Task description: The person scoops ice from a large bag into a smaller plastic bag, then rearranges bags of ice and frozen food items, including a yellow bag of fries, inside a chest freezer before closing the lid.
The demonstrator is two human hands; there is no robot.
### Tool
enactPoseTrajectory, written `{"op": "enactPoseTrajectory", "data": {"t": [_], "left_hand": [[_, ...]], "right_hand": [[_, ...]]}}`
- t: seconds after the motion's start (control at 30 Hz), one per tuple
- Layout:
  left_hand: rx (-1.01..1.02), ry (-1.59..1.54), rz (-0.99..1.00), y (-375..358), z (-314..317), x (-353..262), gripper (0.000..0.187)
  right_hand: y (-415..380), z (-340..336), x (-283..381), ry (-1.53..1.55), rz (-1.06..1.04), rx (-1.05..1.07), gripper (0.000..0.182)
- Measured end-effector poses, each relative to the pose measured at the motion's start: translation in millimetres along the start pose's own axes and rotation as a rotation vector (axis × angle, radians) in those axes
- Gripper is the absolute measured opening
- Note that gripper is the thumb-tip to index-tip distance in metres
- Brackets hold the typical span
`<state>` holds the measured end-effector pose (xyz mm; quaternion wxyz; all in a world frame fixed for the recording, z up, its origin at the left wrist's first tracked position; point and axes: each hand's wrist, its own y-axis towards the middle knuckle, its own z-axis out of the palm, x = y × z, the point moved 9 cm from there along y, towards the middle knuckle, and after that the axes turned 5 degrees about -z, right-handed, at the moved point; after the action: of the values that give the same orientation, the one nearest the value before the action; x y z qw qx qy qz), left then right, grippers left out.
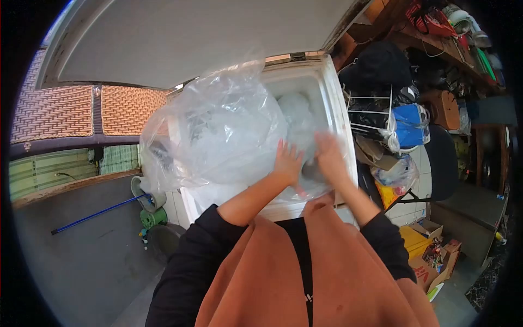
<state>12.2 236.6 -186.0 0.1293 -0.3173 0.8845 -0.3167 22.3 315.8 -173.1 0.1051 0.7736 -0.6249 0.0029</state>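
Observation:
A white chest freezer (335,103) stands open in front of me, its lid (180,38) raised overhead. A big clear plastic bag (218,131) billows over the freezer's left half. My left hand (287,161) presses on the bag's lower right part with fingers spread. Beside it, my right hand (329,155) is blurred and reaches into the plastic over the freezer's inside; whether it grips anything I cannot tell. More clear wrapped bundles (297,106) lie inside the freezer.
To the right stand a wire rack (376,117) with blue and black bags, a dark chair (441,163) and cardboard boxes (430,253) on the floor. On the left are a grey floor, a blue-handled stick (95,214), a green reel (153,218) and a woven wall.

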Motion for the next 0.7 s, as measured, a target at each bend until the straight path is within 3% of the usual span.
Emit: {"op": "enactPoseTrajectory", "data": {"t": [0.03,0.07,0.17,0.23,0.27,0.33,0.47,0.53,0.67,0.7], "left_hand": [[0.104,0.017,0.000,7,22,0,0.117],[0.099,0.012,-0.003,17,30,0,0.117],[0.148,0.128,-0.064,47,67,4,0.117],[-0.038,0.138,-0.192,60,76,11,0.119],[-0.030,0.135,-0.202,64,83,8,0.119],[-0.115,0.374,-0.224,63,86,3,0.117],[-0.140,0.278,-0.283,85,126,11,0.118],[-0.803,-1.105,0.148,71,95,26,0.118],[-0.986,-1.213,0.234,59,88,28,0.117],[-0.514,-0.937,-0.063,76,93,19,0.113]], "right_hand": [[-10,25,20,-0.036,-0.049,0.211,0.019],[-9,36,27,0.148,0.041,0.431,0.020],[10,67,16,0.272,0.149,0.411,0.019],[22,96,7,0.303,0.230,0.530,0.019],[29,101,10,0.310,0.219,0.534,0.019],[39,98,12,0.130,0.257,0.531,0.018],[47,119,13,0.153,0.240,0.667,0.018],[60,120,6,0.142,0.152,0.455,0.017],[57,119,2,0.248,0.059,0.553,0.017],[58,96,5,0.242,0.051,0.549,0.017]]}}
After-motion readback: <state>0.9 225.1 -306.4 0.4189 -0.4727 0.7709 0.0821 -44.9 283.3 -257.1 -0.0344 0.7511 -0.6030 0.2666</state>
